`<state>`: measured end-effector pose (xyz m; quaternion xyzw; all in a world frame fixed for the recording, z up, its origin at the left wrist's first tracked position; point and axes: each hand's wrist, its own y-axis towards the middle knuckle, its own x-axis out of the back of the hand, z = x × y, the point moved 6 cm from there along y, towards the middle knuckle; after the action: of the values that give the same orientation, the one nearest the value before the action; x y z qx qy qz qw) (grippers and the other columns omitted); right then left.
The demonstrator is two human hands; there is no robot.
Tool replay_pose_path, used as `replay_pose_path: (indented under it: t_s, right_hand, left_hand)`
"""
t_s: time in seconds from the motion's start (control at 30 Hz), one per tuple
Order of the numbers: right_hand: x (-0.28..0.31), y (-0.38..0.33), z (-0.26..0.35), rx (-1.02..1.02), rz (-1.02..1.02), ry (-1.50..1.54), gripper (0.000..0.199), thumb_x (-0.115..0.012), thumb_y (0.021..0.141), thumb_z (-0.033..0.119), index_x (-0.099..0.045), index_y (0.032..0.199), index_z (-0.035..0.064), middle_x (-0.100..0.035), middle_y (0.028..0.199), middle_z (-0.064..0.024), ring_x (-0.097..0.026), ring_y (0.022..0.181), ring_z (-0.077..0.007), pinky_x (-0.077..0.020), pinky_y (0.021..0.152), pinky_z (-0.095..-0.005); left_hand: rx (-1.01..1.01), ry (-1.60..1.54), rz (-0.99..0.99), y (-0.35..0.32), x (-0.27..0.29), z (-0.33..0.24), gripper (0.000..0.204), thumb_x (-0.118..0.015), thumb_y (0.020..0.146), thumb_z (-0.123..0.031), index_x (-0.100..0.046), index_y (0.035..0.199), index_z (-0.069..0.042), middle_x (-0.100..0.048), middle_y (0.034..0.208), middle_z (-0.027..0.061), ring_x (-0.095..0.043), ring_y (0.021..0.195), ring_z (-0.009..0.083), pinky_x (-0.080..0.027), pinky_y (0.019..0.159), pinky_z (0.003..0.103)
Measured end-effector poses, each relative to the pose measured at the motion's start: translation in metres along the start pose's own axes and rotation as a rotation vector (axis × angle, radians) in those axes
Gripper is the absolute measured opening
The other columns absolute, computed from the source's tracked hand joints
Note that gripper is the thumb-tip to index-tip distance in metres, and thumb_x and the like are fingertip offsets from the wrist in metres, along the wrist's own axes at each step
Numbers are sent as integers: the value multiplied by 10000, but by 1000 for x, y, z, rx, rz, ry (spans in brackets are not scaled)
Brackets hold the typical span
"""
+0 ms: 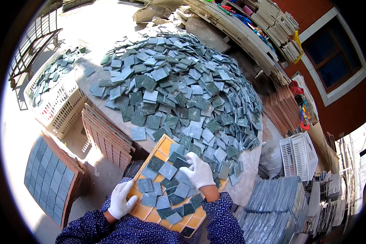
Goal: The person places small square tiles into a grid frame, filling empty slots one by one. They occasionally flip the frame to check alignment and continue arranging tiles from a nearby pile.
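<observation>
A yellow gridded tray (151, 216) lies tilted in front of me, with many loose square green-grey stone tiles (167, 170) scattered over it. My left hand (120, 200), in a white glove, rests at the tray's left edge, its thumb apart from the fingers and no tile in it. Over the tray's right side is my right hand (200, 171), also gloved in white. Its thumb and fingers are spread beside a dark tile (181, 163); I see no tile lifted in it. One dark tile (187, 231) sits in a grid square at the tray's near end.
Beyond the tray rises a large heap of similar tiles (171, 85). To the left stand a tile-filled panel stack (49, 175), brown gridded trays (105, 138) and a white crate (63, 110). On the right are wrapped tile stacks (272, 199) and another white crate (299, 154).
</observation>
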<state>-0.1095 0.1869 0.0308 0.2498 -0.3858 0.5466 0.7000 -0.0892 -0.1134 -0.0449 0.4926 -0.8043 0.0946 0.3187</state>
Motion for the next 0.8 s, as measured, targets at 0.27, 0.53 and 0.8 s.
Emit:
replay_pose_path:
  t_s: [0.27,0.53,0.8]
  right_hand:
    - [-25,-59,-9,-354,-57,786,250,-621,880,77,-618,1115,-9,-668,937,-56,-635,709,-105,-517,617,-238]
    - [-138,-134,76,46,304,523,248,-586,898,101,-601,1135,29,-672,1072,-143,-661,959,-305,-509,860,-363]
    - [-102,-152,70,181,77,277,297,-640,853,133,-593,1136,58,-596,1145,-146,-655,818,-282,-523,766,-379]
  left_hand:
    - [162,-459,-64,-11,5,26,430,-553,890,-122,-507,1292,22,-596,1195,193,-588,1087,298,-444,969,349]
    - [327,-787,-19,-19,22,42,372,-532,933,-161,-539,1250,34,-603,1178,126,-571,1076,202,-449,956,322]
    - [-248,113,148,-38,47,2,571,-690,797,-301,-525,1287,-58,-489,1361,153,-439,1284,351,-343,1074,478]
